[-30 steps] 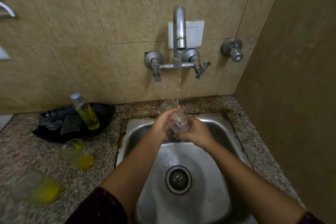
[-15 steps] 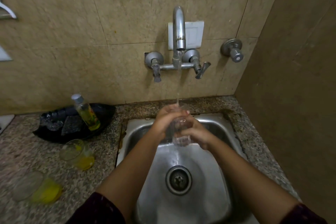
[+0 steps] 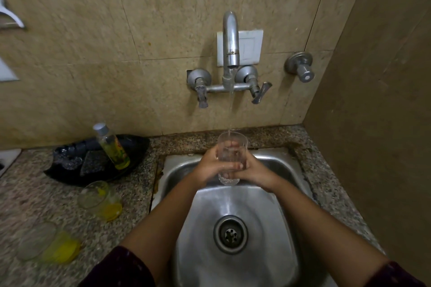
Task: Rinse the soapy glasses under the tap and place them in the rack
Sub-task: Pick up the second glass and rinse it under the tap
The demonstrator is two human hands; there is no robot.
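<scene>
Under tap [image 3: 230,37] stream, over sink [image 3: 285,165] far end: glass tumbler [image 3: 232,158] now turned upright, mouth up, filling. Left hand [image 3: 211,166], right hand [image 3: 254,171]: both grips wrapped round it. Rinse underway; rack unseen.

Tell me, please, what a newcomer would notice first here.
The left hand and right hand grip a glass upright over the sink, the tap stream falling into it. Left on the counter sit two yellow-bottomed glasses, and behind them a bottle in a black tray.
</scene>
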